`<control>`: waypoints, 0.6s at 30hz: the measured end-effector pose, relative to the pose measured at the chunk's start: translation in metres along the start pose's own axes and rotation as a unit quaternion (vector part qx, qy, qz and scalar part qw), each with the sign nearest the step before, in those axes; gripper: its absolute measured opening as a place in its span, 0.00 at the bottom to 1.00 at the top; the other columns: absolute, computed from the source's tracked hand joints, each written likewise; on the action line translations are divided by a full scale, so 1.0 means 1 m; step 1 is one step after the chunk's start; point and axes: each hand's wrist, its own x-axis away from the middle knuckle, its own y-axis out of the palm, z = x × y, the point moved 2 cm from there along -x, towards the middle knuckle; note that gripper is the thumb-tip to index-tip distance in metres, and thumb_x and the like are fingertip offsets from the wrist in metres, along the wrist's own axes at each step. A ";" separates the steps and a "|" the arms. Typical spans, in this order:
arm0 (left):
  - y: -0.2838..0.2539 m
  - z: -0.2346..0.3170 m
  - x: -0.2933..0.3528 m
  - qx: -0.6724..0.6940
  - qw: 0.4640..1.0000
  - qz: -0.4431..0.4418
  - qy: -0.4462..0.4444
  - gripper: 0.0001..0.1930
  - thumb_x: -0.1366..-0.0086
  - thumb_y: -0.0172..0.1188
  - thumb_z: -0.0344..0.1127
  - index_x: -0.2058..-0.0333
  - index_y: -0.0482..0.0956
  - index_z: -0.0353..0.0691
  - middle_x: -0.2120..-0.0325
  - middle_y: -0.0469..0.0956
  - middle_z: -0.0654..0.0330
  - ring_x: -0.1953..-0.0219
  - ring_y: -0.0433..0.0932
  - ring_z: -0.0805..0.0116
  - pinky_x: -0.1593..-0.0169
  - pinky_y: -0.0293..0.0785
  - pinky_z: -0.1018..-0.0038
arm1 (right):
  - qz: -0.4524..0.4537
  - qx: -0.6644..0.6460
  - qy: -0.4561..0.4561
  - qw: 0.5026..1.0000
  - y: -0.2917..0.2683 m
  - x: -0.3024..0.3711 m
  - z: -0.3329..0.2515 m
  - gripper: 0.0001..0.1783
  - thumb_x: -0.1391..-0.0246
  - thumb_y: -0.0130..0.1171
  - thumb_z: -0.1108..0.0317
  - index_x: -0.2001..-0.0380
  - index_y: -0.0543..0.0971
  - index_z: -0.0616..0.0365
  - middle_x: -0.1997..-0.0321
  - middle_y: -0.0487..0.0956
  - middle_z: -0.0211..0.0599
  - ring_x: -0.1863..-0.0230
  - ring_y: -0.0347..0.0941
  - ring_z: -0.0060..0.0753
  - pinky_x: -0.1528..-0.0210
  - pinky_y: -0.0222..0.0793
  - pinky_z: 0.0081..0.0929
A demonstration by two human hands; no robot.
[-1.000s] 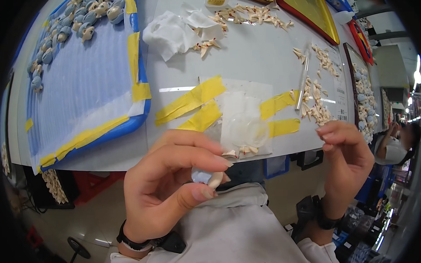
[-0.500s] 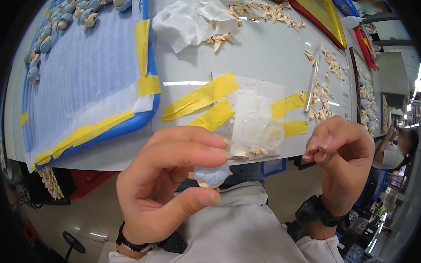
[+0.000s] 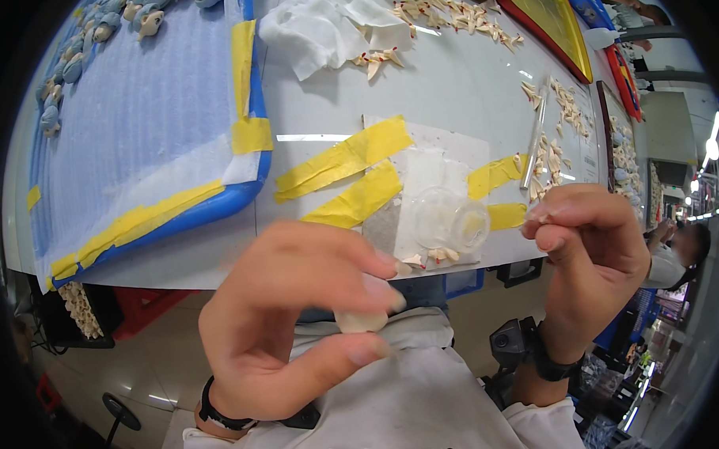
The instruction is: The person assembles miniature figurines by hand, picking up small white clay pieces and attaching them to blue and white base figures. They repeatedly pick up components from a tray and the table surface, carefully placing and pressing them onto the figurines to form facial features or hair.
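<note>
My left hand [image 3: 280, 330], slightly blurred, grips a small doll head [image 3: 361, 321] between thumb and fingers above my lap. Its cream-coloured side shows; the fingers cover most of the rest. To the right, my right hand [image 3: 598, 252] is raised with thumb and fingers pinched, and a tiny pale bit seems to sit at the fingertips, too small to name. Between the hands, near the table edge, is a clear plastic cup [image 3: 469, 227] on a white card [image 3: 471, 145] fixed with yellow tape. A few small cream pieces with red tips [image 3: 444, 255] lie before it.
At left stands a blue tray [image 3: 251, 185] lined with pale foam, with several blue-and-cream doll heads [image 3: 150, 22] at its far end. A white cloth [image 3: 309, 36], many cream pieces [image 3: 463, 17], a clear bar [image 3: 537, 131] and a gold tray [image 3: 546, 20] lie farther back.
The doll head has turned in my left hand: its blue side faced up before, now the cream side shows. The right hand's fingers have shifted and the wrist has turned slightly.
</note>
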 end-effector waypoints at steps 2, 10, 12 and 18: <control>-0.005 -0.003 0.000 -0.032 0.997 -0.051 0.044 0.16 0.46 0.61 0.35 0.64 0.65 0.36 0.63 0.65 0.49 0.70 0.75 0.65 0.73 0.73 0.81 | -0.014 0.014 -0.005 1.000 0.002 0.002 0.003 0.10 0.57 0.63 0.75 0.74 0.71 0.64 0.75 0.73 0.40 0.76 0.69 0.26 0.74 0.64 0.18; 0.007 0.008 0.003 0.103 0.985 0.094 -0.103 0.17 0.45 0.62 0.39 0.64 0.65 0.37 0.64 0.65 0.50 0.73 0.76 0.65 0.76 0.74 0.82 | -0.055 -0.040 0.017 0.998 0.000 0.002 0.006 0.09 0.57 0.62 0.75 0.73 0.71 0.64 0.74 0.72 0.39 0.74 0.68 0.25 0.70 0.64 0.18; 0.010 0.008 0.003 0.110 0.982 0.101 -0.113 0.18 0.46 0.62 0.39 0.64 0.65 0.37 0.64 0.65 0.50 0.74 0.76 0.65 0.76 0.74 0.83 | -0.059 -0.025 0.012 0.998 0.002 0.001 0.004 0.09 0.57 0.61 0.76 0.73 0.71 0.64 0.73 0.72 0.38 0.72 0.67 0.25 0.69 0.64 0.18; 0.010 0.007 0.004 0.115 0.983 0.091 -0.112 0.20 0.47 0.64 0.41 0.63 0.65 0.38 0.65 0.65 0.51 0.75 0.76 0.64 0.77 0.74 0.83 | -0.070 0.092 -0.107 0.988 0.010 -0.003 0.000 0.09 0.64 0.61 0.82 0.74 0.74 0.63 0.72 0.72 0.39 0.71 0.67 0.26 0.68 0.63 0.20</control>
